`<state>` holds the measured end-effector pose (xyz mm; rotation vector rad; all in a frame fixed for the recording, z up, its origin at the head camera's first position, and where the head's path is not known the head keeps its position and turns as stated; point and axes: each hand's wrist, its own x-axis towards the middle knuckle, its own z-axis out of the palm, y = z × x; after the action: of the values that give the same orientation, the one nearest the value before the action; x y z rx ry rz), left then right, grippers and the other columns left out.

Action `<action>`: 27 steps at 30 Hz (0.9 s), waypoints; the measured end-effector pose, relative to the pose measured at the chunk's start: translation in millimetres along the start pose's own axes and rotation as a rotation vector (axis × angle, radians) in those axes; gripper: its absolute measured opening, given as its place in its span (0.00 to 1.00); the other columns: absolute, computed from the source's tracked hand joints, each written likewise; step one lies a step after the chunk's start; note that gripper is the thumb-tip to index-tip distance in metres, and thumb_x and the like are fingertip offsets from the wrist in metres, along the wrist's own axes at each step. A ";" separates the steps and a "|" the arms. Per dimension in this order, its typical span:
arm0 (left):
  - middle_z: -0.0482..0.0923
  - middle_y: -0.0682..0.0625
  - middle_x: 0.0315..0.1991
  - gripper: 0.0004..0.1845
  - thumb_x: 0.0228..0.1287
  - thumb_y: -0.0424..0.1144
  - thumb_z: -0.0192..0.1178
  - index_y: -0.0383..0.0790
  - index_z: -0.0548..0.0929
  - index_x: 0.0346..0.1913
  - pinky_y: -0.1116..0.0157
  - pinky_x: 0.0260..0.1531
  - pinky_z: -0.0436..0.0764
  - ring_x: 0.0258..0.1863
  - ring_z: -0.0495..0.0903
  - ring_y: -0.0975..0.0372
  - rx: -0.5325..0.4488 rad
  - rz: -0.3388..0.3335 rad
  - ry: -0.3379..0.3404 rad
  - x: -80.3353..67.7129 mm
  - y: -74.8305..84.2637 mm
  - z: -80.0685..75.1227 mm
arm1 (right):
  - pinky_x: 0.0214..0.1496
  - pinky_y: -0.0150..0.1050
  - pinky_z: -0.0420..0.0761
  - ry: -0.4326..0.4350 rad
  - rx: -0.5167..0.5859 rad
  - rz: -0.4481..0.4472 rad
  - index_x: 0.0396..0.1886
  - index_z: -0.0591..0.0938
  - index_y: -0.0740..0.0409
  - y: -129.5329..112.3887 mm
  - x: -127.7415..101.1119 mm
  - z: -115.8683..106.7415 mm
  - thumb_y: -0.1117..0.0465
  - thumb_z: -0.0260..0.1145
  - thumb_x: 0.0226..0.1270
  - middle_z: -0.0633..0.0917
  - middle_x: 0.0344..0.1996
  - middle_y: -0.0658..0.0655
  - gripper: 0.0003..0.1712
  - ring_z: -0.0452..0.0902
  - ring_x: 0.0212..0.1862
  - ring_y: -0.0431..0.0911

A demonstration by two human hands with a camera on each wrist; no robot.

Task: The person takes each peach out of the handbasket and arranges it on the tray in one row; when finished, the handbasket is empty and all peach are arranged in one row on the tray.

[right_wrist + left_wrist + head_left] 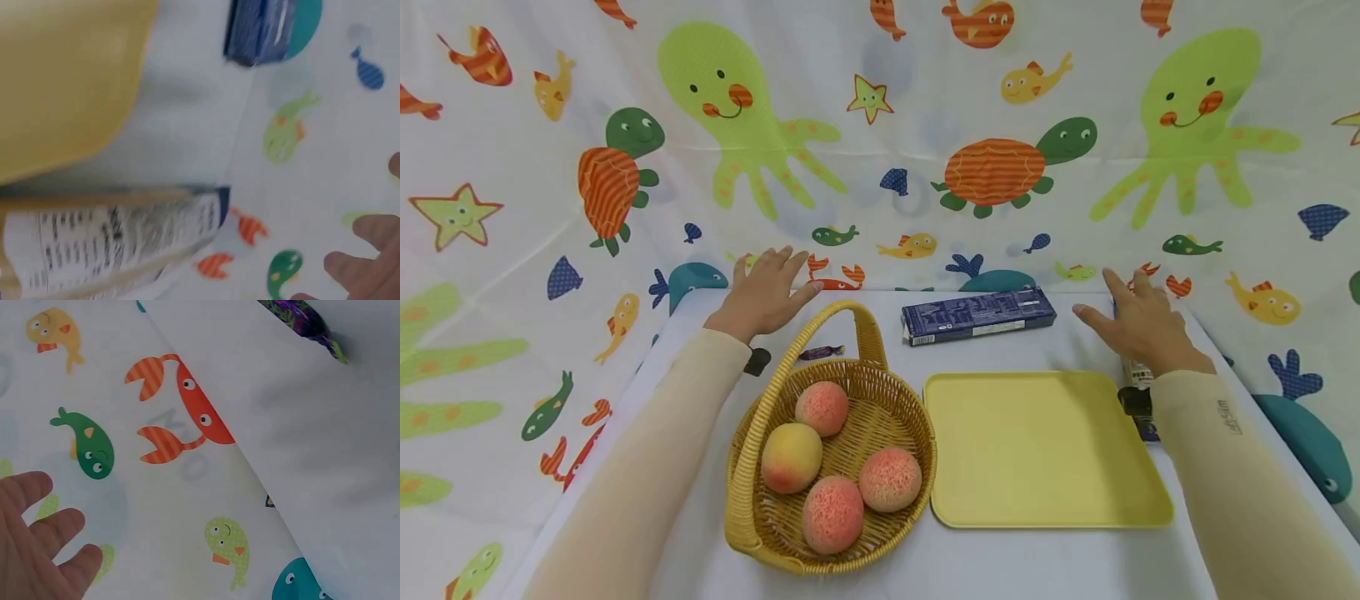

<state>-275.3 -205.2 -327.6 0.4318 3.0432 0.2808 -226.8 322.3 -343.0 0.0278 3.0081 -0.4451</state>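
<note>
My left hand (763,292) hovers over the back left of the table with fingers spread, holding nothing. Just right of it lies a small wrapped candy (822,353), also partly seen in the left wrist view. At the back right my right hand (1144,325) is raised, fingers apart and nothing in them. Beneath it a package with a printed label (119,244) lies beside the yellow tray (1045,450), partly hidden by the arm in the head view. A long dark blue box (977,315) lies at the back between the hands.
A wicker basket (925,417) with a tall handle stands at front centre, touching or close to the tray. Several peaches, including a yellowish peach (792,457) and a pink peach (832,514), sit inside. A sea-animal printed cloth (880,150) hangs behind and around the table.
</note>
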 end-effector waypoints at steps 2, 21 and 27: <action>0.45 0.36 0.84 0.42 0.82 0.66 0.39 0.43 0.52 0.85 0.31 0.75 0.39 0.82 0.42 0.40 -0.047 0.009 0.002 -5.9 -1.7 -2.9 | 0.67 0.84 0.44 -0.017 0.033 -0.049 0.86 0.39 0.58 -10.3 -2.5 2.2 0.25 0.47 0.76 0.34 0.78 0.82 0.58 0.32 0.76 0.84; 0.63 0.30 0.76 0.38 0.84 0.58 0.46 0.35 0.57 0.82 0.32 0.65 0.68 0.73 0.65 0.34 -0.459 -0.020 -0.083 -117.7 -34.8 32.2 | 0.76 0.64 0.62 -0.152 0.393 -0.589 0.83 0.63 0.47 -146.7 -93.0 79.3 0.40 0.72 0.70 0.64 0.80 0.57 0.48 0.58 0.80 0.58; 0.72 0.30 0.70 0.35 0.84 0.56 0.47 0.35 0.61 0.80 0.38 0.57 0.79 0.64 0.78 0.38 -0.500 -0.051 -0.102 -145.0 -37.6 52.0 | 0.76 0.60 0.65 -0.239 0.420 -0.728 0.81 0.67 0.50 -172.7 -109.1 93.3 0.50 0.78 0.65 0.68 0.78 0.58 0.48 0.61 0.79 0.56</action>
<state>-142.3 -272.4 -381.5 0.3169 2.7377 0.9499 -114.9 129.6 -370.9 -1.0215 2.5411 -1.0367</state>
